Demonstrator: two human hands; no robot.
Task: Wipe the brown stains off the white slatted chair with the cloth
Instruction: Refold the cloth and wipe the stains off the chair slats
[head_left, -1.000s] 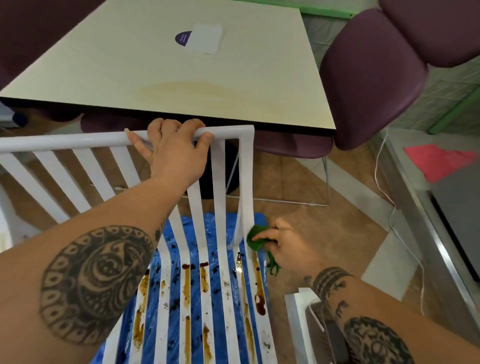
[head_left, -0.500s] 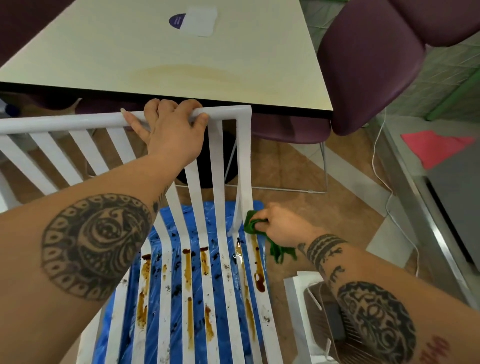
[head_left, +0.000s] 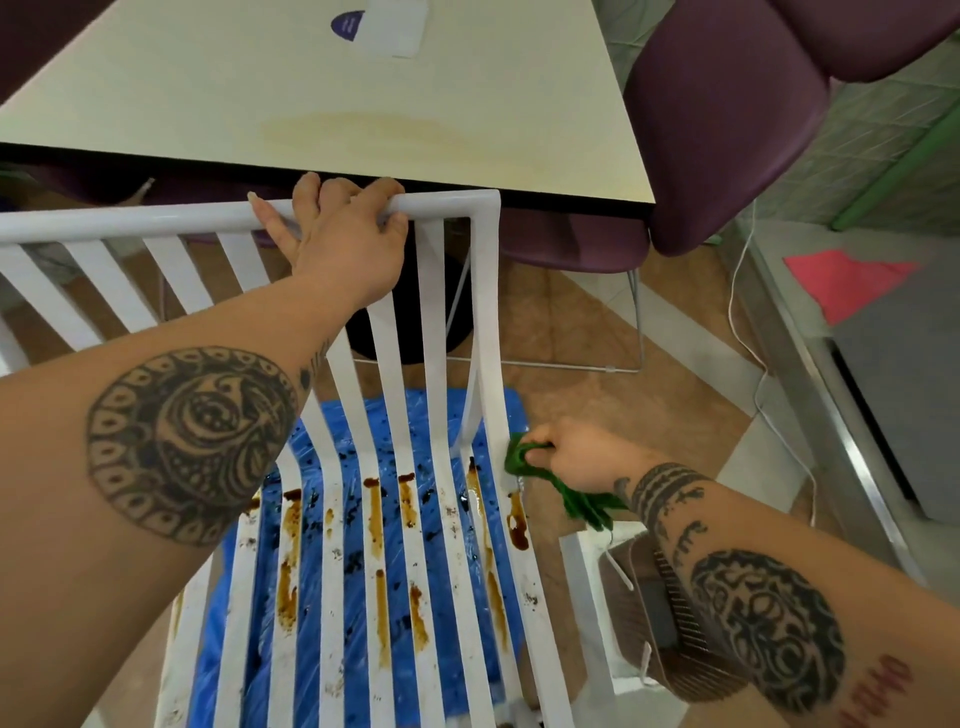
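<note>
The cream rectangular table (head_left: 363, 104) stands just behind the white slatted chair (head_left: 431, 291). The left hand (head_left: 345, 244) has its grip wrapped over the chair's top rail. The right hand (head_left: 582, 457) has its grip closed around the bunched green cloth (head_left: 521, 460), which touches the rightmost slat's outer edge, just above a dark brown stain (head_left: 518, 525). Other brown streaks mark the seat slats to the left.

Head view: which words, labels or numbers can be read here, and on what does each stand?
Purple rounded label touching the white card on the cream tabletop: pale print, too small and blurred to read.
Red tattoo lettering on the right forearm: blurred, partly cut off, unreadable.
Nothing else bears text.
</note>
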